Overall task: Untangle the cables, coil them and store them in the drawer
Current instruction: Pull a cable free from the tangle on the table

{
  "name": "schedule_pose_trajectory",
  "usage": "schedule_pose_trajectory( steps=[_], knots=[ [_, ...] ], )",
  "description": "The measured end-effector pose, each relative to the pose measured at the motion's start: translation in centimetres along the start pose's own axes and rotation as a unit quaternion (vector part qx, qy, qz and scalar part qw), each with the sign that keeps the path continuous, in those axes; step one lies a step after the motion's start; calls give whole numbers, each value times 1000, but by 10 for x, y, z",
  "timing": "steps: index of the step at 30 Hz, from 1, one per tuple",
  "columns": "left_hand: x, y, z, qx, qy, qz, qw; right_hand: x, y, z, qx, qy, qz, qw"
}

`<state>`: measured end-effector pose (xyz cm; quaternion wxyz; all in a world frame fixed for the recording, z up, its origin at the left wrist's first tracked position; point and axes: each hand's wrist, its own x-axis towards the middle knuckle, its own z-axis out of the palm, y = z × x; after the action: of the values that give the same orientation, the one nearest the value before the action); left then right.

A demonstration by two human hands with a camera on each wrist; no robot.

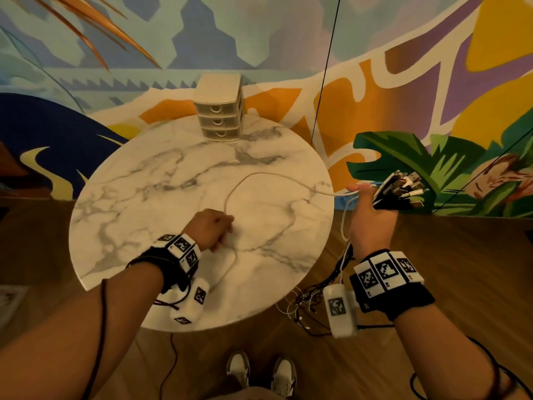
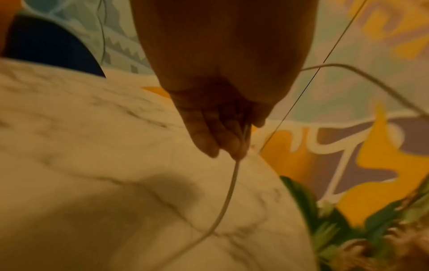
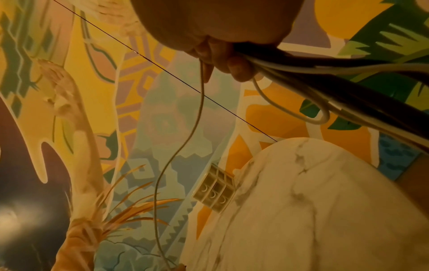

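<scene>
A thin white cable (image 1: 251, 177) arcs across the round marble table (image 1: 138, 180). My left hand (image 1: 215, 228) pinches it over the table's middle; in the left wrist view the white cable (image 2: 228, 194) runs out from under the fingertips (image 2: 236, 152). Off the table's right edge, my right hand (image 1: 370, 215) grips a bundle of black and white cables (image 1: 402, 189), their plug ends fanned out past the fist. The white cable's other end runs into that fist. From the bundle (image 3: 348, 88) tangled tails (image 1: 317, 301) hang to the floor. A small three-drawer box (image 1: 220, 111) stands at the table's far edge, all drawers shut.
A thin black cord (image 1: 324, 73) hangs down from above, passing behind the table's right rear edge. The wall behind carries a bright mural. The floor is wood, and my shoes (image 1: 261, 373) stand at the table's near side.
</scene>
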<state>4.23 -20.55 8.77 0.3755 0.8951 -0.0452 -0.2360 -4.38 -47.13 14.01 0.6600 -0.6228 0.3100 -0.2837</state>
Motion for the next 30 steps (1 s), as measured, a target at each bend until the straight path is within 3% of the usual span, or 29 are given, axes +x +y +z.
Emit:
schedule_pose_trajectory(
  steps=[2, 5, 10, 12, 14, 17, 22, 24, 26, 28, 30],
  knots=[
    [-18, 15, 27, -31, -128, 12, 991, 8, 5, -5, -13, 5, 1, 1000],
    [-39, 7, 81, 53, -302, 7, 952, 18, 14, -15, -23, 19, 19, 999],
    [-51, -15, 143, 183, -400, -69, 895, 12, 13, -37, -68, -18, -5, 997],
    [-49, -1, 156, 162, -447, -89, 875, 10, 14, -49, -76, -26, -11, 997],
    [-45, 19, 164, 92, -487, -50, 867, 11, 13, -60, -83, -16, -9, 996],
    [-43, 46, 167, -79, -482, 5, 873, 15, 12, -69, -85, 0, -9, 996],
    [-44, 55, 178, -203, -481, -41, 852, 14, 14, -77, -95, 13, -8, 995],
    [-46, 52, 186, -159, -470, -66, 866, 13, 17, -79, -98, 6, -1, 995],
    [-51, 49, 189, -6, -402, -73, 913, 12, 18, -81, -98, -1, 0, 995],
    [-51, 49, 184, 128, -348, -54, 927, 8, 13, -84, -105, -8, 0, 994],
    [-44, 54, 178, 125, -286, -54, 949, 5, 9, -87, -120, -11, 1, 993]
  ],
)
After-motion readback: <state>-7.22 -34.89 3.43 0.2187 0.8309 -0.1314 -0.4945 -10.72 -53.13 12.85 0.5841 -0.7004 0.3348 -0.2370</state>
